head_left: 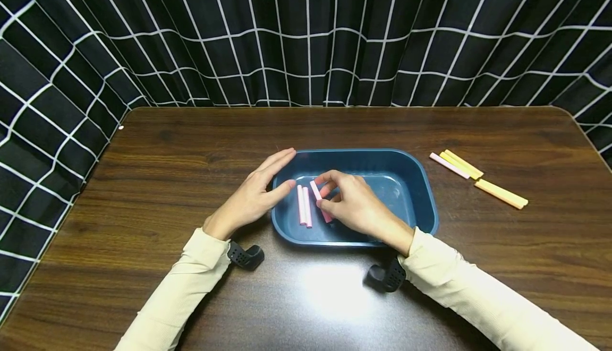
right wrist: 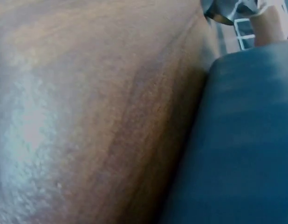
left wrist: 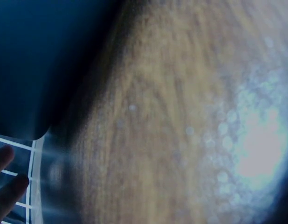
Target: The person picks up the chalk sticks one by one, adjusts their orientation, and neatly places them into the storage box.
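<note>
A blue plastic tub (head_left: pixel 363 244) stands on the wooden table, its side also filling part of the left wrist view and the right wrist view. Inside it, toward the left end, two pink chalk sticks (head_left: pixel 301 205) lie side by side. Just right of this pair, my right hand (head_left: pixel 356 205) pinches another pink chalk stick (head_left: pixel 314 187) between thumb and fingers, tilted over the tub floor. My left hand (head_left: pixel 251 194) is at the tub's left rim with fingers extended, holding nothing.
To the right of the tub lie a pale pink stick (head_left: pixel 449 165), yellow sticks (head_left: pixel 461 163) next to it, and orange-yellow sticks (head_left: pixel 501 194) closer in. A black curtain with white grid lines (head_left: pixel 306 37) hangs behind the table (head_left: pixel 191 144). Both wrists wear black camera mounts (head_left: pixel 246 256).
</note>
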